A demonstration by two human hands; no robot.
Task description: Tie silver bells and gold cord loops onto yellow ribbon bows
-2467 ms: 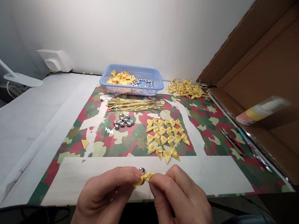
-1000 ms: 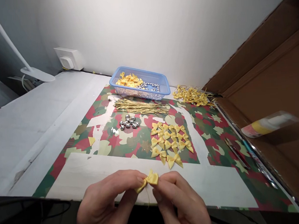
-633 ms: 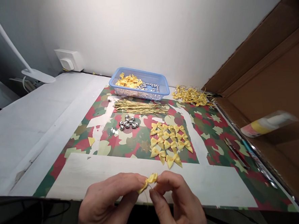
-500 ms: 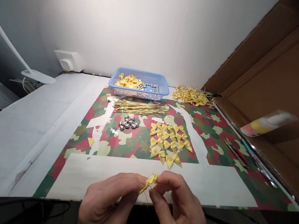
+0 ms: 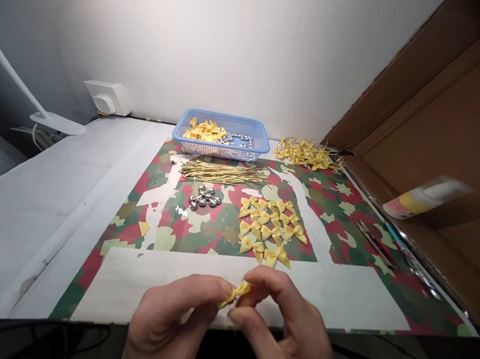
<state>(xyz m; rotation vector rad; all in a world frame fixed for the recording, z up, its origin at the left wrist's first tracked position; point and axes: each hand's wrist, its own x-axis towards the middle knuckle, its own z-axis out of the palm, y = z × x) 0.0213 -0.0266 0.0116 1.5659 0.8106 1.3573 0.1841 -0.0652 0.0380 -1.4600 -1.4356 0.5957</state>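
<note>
A: Why are both hands so close together at the table's near edge?

B: They share one small yellow ribbon bow point(image 5: 235, 292). The left hand point(image 5: 171, 327) pinches one side, the right hand point(image 5: 281, 320) closes fingertips on the other, holding it up clear of the patterned mat point(image 5: 339, 206).

A: How does it look?

B: Crumpled satin, folded narrow, unlike the flat loose bows point(image 5: 269, 229) laid out beyond.

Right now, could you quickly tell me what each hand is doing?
Left hand: closed, pinching one end of the small yellow bow.
Right hand: closed, fingertips pinching the bow's other end.
</note>
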